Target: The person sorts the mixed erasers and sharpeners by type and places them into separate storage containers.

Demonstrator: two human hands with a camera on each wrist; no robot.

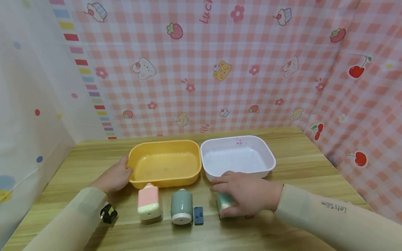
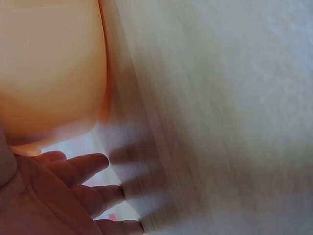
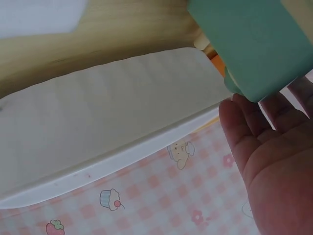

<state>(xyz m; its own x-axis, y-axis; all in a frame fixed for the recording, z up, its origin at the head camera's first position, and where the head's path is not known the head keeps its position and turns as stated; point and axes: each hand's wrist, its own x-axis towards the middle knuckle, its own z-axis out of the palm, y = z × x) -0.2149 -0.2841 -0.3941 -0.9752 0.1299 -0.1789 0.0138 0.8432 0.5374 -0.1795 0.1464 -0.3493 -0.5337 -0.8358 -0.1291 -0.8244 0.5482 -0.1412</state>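
Note:
My left hand (image 1: pixel 115 175) touches the left end of the yellow basin (image 1: pixel 164 182). In the left wrist view its fingers (image 2: pixel 80 166) extend beside the basin wall (image 2: pixel 54 63), and the thumb is hidden. My right hand (image 1: pixel 251 193) grips a boxy green-and-cream pencil sharpener (image 1: pixel 225 201), thumb on the near side and fingers over the far side. The right wrist view shows the sharpener's green body (image 3: pixel 254 44) against those fingers (image 3: pixel 237 122). Just behind stands the white basin (image 1: pixel 270 162).
A pink-and-cream sharpener (image 1: pixel 148 202) and a grey-green one with a white end (image 1: pixel 181 207) stand before the yellow basin. Beside them lies a small dark blue block (image 1: pixel 199 215). A checked cloth (image 1: pixel 201 94) hangs behind the wooden table (image 1: pixel 289 146).

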